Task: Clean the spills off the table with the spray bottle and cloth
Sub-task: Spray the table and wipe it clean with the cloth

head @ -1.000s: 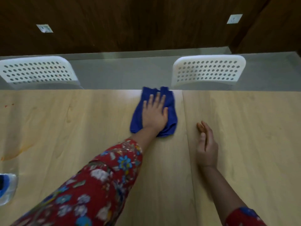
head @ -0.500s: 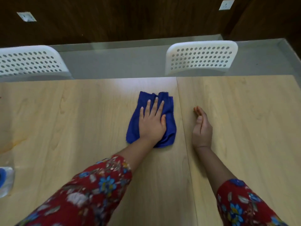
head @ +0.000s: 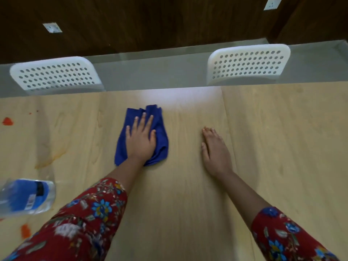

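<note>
"Blue cloth (head: 161, 140) sits bunched under my left hand (head: 140, 139). The palm presses down on it with the fingers straight and a little spread, so nothing is gripped."

"And your other hand?"

"My right hand (head: 214, 150) rests flat on the bare desk (head: 282, 147), fingers straight and close together, holding nothing. It is near the cloth but apart from it."

"Where is the spray bottle?"

"The spray bottle (head: 24, 196) is on the desk at the left edge of my view, well apart from both hands. It is clear with a blue label, and too blurred for me to tell whether it stands or lies."

"Any spills showing?"

"An orange smear (head: 50, 159) lies between the bottle and the cloth, nearer the bottle. A red blot (head: 7, 121) sits at the far left, and an orange spot (head: 25, 230) is low down, beside my floral left sleeve (head: 84, 223). Past the desk's far edge I see two white perforated chair backs, one on the left (head: 56, 75) and one on the right (head: 248, 63)."
</note>
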